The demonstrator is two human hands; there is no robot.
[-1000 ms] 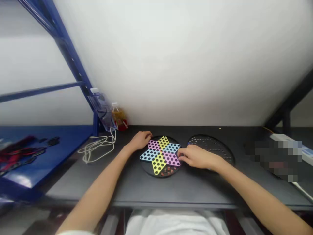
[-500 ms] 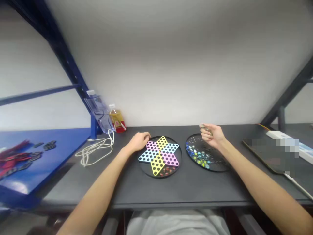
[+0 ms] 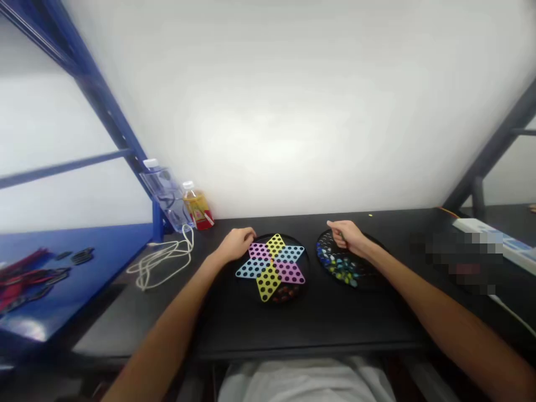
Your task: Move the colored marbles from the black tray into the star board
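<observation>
Right hand pinched, hold unclear, over glass marbles at one o'clock; left hand open on the unfilled Chinese checkers board.

- Chinese checkers board: six-point star in pink, blue and yellow, black holes, lying flat on a round black tray.
- Dark marbles: small group at that tray's 6 o'clock, between star points.
- Second round black tray: at the board's 3 o'clock, just apart.
- Glass marbles: blue, green and yellow, clustered at its 9 o'clock.
</observation>
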